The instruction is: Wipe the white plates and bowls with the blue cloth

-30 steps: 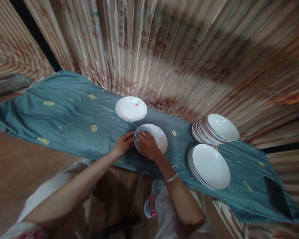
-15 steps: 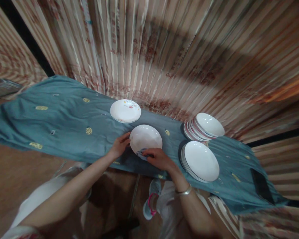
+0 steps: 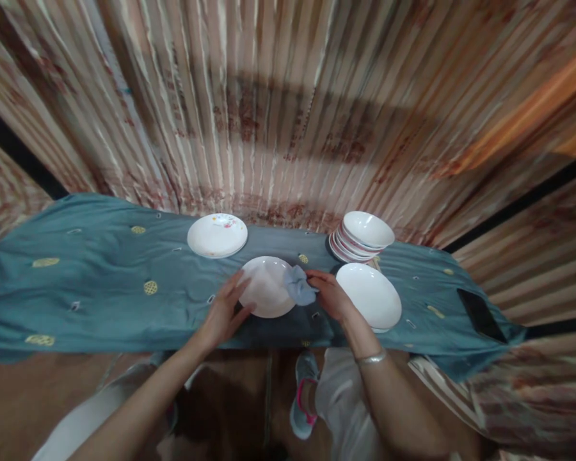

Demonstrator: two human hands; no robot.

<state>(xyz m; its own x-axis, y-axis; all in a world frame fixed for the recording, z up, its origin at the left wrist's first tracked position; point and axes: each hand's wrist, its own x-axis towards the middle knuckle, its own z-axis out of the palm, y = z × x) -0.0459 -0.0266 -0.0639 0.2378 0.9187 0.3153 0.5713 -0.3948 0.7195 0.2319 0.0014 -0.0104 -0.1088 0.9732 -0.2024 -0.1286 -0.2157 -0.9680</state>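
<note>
A white plate [image 3: 265, 285] lies on the teal cloth [image 3: 100, 288] in front of me. My left hand [image 3: 224, 314] rests at its left rim, fingers spread against the edge. At the plate's right rim my right hand [image 3: 331, 296] pinches a small blue-grey rag [image 3: 297, 286]. A silver bangle sits on my right wrist.
A flower-printed white plate [image 3: 217, 235] lies behind to the left. Two stacks of white plates stand at the right, a near stack [image 3: 370, 296] and a far stack [image 3: 362, 235]. A dark phone [image 3: 481, 315] lies at the cloth's right end. A striped curtain hangs behind.
My right hand has moved the rag from the plate's left side, along the near rim, to its right edge. The view has swung to the right.
</note>
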